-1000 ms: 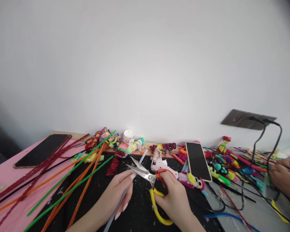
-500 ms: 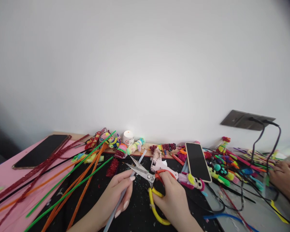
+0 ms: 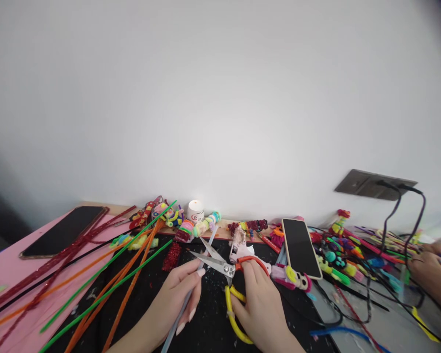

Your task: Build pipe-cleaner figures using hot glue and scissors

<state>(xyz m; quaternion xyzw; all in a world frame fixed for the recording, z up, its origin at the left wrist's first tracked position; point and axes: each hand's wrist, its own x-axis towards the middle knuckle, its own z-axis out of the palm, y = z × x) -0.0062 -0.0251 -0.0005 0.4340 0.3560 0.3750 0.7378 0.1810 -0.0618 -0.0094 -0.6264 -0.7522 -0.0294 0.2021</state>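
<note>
My left hand pinches a pale grey-blue pipe cleaner between thumb and fingers; its upper end sticks out above the fingertips. The scissors, with one yellow and one orange-red handle, are in my right hand. Their blades stand apart, pointing left, and cross the pipe cleaner just above my left fingers. Whether the blades touch it, I cannot tell. Behind the scissors lies a pale pink glue gun, and right of it a pipe-cleaner doll.
Orange pipe cleaners, green and glittery red ones lie at left near a dark phone. At the back are a white paper cup and craft figures. A white-edged phone leans at right; beyond are cables and another person's hands.
The scissor handles have come slightly closer together, and the blade gap looks a little narrower. My left hand keeps its pinch on the pipe cleaner. The other person's hands have shifted slightly.
</note>
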